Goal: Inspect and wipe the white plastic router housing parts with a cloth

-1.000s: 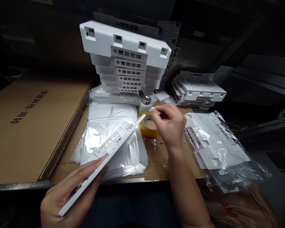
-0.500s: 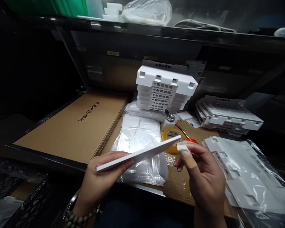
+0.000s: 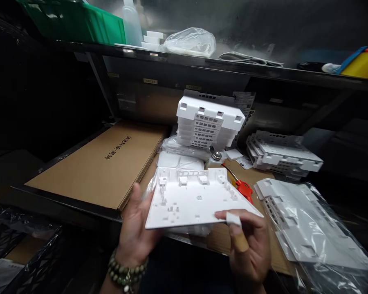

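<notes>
A white plastic housing panel (image 3: 196,204), its inner face with small posts and slots showing, is tilted towards me above the bench. My left hand (image 3: 138,228) supports it at the left edge, thumb raised and fingers partly hidden underneath. At the near right edge, my right hand (image 3: 251,241) pinches a small white wiping pad (image 3: 233,219), with a finger lying on the panel. A tan bandage wraps the right thumb. Behind the panel are clear plastic bags (image 3: 180,161), a small bottle with a metal cap (image 3: 216,156) and a red-handled tool (image 3: 244,190).
Stacked white housings (image 3: 210,122) stand at the back, with more housings (image 3: 285,155) at right. Bagged housings (image 3: 313,220) lie at the right front. Flat cardboard (image 3: 95,167) covers the left side. A shelf (image 3: 184,61) crosses above, holding a green bin (image 3: 79,22).
The panel has turned from nearly edge-on to showing its inner face. My left thumb has lifted off it. My right hand has moved left and down, bringing the pad to the panel's near edge.
</notes>
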### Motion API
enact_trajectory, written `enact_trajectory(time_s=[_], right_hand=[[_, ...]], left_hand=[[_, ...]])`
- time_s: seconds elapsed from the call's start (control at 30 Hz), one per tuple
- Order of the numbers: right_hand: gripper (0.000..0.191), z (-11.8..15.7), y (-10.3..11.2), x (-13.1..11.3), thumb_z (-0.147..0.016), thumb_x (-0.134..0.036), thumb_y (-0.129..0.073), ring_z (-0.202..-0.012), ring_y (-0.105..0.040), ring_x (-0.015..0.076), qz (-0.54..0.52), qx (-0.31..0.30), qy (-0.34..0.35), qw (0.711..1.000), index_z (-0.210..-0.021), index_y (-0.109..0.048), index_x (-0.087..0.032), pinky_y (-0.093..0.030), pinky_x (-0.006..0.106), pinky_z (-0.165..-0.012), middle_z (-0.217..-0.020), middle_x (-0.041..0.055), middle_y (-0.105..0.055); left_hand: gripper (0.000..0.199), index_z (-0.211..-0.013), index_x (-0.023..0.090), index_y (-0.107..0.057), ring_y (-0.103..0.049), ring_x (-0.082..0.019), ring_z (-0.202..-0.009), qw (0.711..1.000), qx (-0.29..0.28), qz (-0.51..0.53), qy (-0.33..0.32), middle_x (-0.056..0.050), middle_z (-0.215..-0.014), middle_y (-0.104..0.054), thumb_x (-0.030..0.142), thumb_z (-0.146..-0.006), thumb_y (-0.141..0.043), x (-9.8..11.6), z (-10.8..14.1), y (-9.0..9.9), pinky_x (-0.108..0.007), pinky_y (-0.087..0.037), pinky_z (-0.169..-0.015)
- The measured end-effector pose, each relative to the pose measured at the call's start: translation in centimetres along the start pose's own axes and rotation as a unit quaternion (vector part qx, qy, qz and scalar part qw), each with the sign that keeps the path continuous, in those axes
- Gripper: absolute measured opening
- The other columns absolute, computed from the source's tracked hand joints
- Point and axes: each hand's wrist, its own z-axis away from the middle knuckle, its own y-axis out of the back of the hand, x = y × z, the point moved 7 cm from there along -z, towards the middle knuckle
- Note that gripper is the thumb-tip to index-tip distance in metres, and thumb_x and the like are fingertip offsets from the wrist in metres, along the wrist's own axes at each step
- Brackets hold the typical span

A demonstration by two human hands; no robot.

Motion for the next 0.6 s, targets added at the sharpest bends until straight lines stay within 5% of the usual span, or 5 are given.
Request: enact_trajectory(time_s=[0.07,0.17,0.27,0.43,0.6], right_hand=[[0.01,1.1,0.3,0.4,-0.099,-0.028,-0.061,-0.088,-0.075,0.0222,-0.006,-0.021,-0.025,0.999,-0.109,-0.065,-0.029,-0.064,0.036,-0.073,-0.092,0.0038,-0.075],[0.012,1.9,0.7,1.1,-0.101,-0.026,-0.059,-0.076,-0.076,0.0196,0.005,-0.071,-0.11,0.991,-0.11,-0.066,-0.029,-0.061,0.03,-0.056,-0.11,0.0065,-0.073],[0.015,1.5,0.2,-1.1,-0.094,-0.02,-0.068,-0.073,-0.074,0.0182,0.098,-0.126,-0.058,0.986,-0.107,-0.072,-0.026,-0.06,0.028,-0.055,-0.112,0.0081,-0.071],[0.024,1.4,-4.4,-6.1,-0.086,-0.006,-0.07,-0.077,-0.071,0.0161,0.119,-0.205,0.092,0.967,-0.107,-0.074,-0.019,-0.062,0.025,-0.071,-0.088,0.0052,-0.07],[0.021,2.1,-6.0,-6.6,-0.084,-0.004,-0.069,-0.071,-0.069,0.016,0.136,-0.233,0.126,0.955,-0.101,-0.072,-0.015,-0.06,0.025,-0.066,-0.082,0.0063,-0.069]], left_hand=[[0.072,-0.155,0.008,-0.04,-0.052,-0.042,-0.142,0.988,-0.012,0.076,0.136,-0.024,-0.152,-0.056,0.053,-0.1,-0.046,-1.8,-0.1,-1.2,-0.061,-0.047,-0.115],[0.066,-0.155,0.001,-0.035,-0.064,-0.043,-0.129,0.976,0.021,0.103,0.191,-0.026,-0.132,-0.07,0.023,-0.095,-0.052,-2.3,-0.1,-2.1,-0.066,-0.048,-0.112],[0.067,-0.155,0.005,-0.037,-0.067,-0.043,-0.123,0.979,0.031,0.116,0.166,-0.023,-0.128,-0.073,0.023,-0.094,-0.057,-2.1,0.3,-3.2,-0.066,-0.049,-0.111],[0.071,-0.161,0.028,-0.03,-0.07,-0.035,-0.121,0.994,-0.002,0.102,0.049,-0.011,-0.142,-0.068,0.02,-0.097,-0.059,-1.8,1.2,-5.6,-0.057,-0.05,-0.115],[0.073,-0.159,0.034,-0.033,-0.071,-0.033,-0.12,0.995,0.004,0.093,0.03,-0.009,-0.142,-0.068,0.02,-0.095,-0.066,-2.1,1.1,-5.4,-0.054,-0.051,-0.114]])
